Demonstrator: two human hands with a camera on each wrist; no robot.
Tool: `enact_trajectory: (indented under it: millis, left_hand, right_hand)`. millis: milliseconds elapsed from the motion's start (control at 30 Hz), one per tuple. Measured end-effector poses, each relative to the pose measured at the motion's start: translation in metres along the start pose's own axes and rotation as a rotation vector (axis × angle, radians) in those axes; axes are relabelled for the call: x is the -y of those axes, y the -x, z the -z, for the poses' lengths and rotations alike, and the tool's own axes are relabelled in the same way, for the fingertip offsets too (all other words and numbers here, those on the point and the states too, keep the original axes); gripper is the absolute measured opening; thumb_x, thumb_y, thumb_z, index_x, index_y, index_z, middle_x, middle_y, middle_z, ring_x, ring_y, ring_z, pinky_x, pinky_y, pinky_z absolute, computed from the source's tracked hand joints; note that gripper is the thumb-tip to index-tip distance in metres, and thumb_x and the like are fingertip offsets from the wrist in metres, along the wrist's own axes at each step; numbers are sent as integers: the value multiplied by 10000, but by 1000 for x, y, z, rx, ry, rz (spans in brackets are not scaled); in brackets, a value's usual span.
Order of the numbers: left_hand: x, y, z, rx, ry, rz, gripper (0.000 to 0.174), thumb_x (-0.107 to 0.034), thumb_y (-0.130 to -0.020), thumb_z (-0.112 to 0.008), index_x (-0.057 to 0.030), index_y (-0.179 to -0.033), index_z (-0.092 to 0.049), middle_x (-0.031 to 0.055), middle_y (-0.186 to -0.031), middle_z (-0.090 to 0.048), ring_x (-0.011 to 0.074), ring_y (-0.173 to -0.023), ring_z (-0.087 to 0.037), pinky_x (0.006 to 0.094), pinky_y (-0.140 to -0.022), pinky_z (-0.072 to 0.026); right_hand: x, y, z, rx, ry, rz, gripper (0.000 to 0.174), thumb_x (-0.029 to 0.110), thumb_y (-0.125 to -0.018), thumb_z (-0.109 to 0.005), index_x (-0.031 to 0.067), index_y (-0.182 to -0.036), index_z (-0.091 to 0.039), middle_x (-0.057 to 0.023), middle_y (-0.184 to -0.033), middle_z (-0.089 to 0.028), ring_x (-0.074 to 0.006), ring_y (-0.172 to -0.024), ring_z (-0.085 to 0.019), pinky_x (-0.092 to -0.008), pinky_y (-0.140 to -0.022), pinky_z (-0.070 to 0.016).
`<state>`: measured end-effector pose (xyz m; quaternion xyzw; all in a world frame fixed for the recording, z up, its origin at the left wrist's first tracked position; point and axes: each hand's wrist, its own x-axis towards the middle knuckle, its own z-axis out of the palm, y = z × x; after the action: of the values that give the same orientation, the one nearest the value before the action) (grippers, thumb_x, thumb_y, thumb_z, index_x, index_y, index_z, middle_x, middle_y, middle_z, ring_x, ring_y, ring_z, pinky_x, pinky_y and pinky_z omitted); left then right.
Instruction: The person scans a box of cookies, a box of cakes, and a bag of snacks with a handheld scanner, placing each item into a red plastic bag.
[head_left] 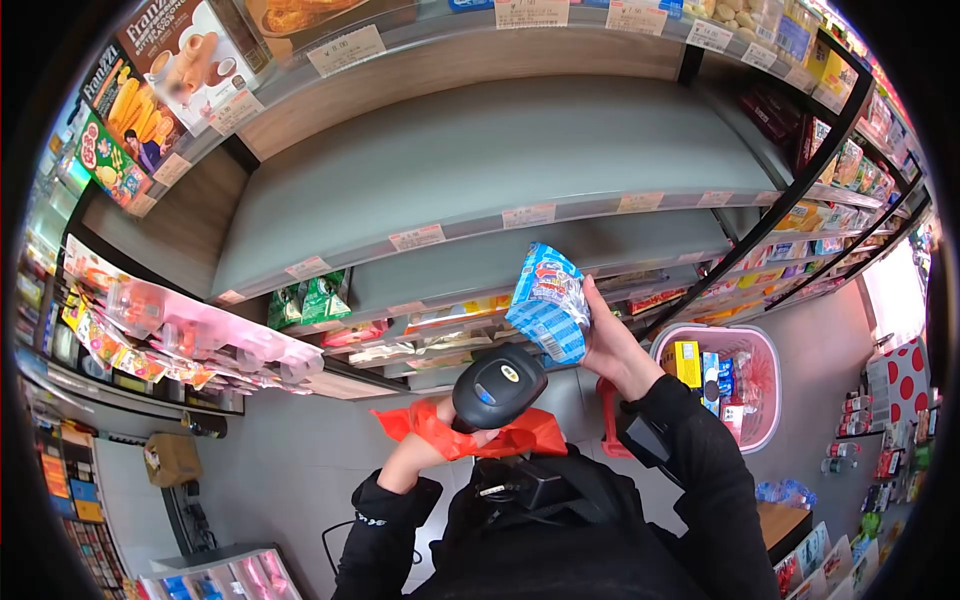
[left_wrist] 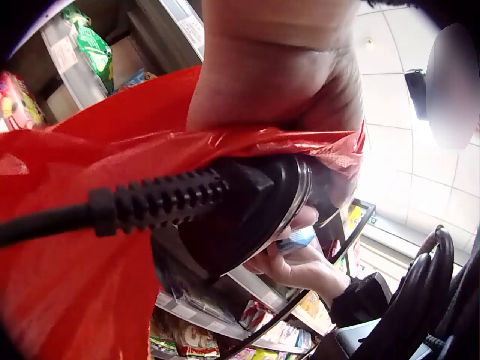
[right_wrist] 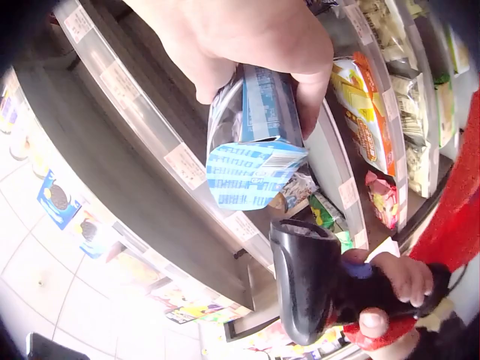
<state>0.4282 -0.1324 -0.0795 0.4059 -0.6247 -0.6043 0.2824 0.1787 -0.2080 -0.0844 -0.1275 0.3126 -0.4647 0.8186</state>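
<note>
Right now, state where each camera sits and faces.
Head: on the head, facing forward and down at shelves; shows left hand, right hand, sleeves.
Left wrist: on that wrist, facing the scanner in the left hand; shows both hands.
Right wrist: on that wrist, facing the pack; shows both hands.
Both wrist views share the scanner.

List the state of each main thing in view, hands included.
Left hand: gripping the scanner
Scanner: held, cable attached
Right hand: holding the blue pack
Blue pack: raised, tilted
Red bag: crumpled around the left wrist
Pink basket: on the floor, partly filled
</note>
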Motion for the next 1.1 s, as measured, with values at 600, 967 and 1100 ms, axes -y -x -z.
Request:
enact_trajectory:
  millis: [600,967,1100]
  left_hand:
    - [3,4,-4,54,-89,13,385,-180,-732,-655,-34,-1045,-485,46,-927,-551,121,-833,-519,269,-750,-426]
    - [5,1,-1,41,-68,-51,278,-154,-740,-642,-51,-975,-535,42,-853,-568,123,-804,-543,271,-723,-439]
    - [15,1,5,-85,-116,-40,249,-120,-729,-652,-41,-940,-546,25,-813,-574,132,-764,-554,269,-701,-447]
  right_hand:
    - [-5,-13,7,-85,-68,14,501,431,-824,-502,46,-1138,-435,-90,-1096,-538,-201,-992,-541,-366,-820,-467]
    - [-3,-5,-4,-75,45,33,478,427,-846,-467,54,-1143,-431,-82,-1095,-539,-190,-972,-550,-350,-801,-476]
    - [-5,-9,12,-52,-1,54,473,411,-846,-479,49,-1146,-425,-78,-1101,-538,-186,-971,-549,-346,-809,-465]
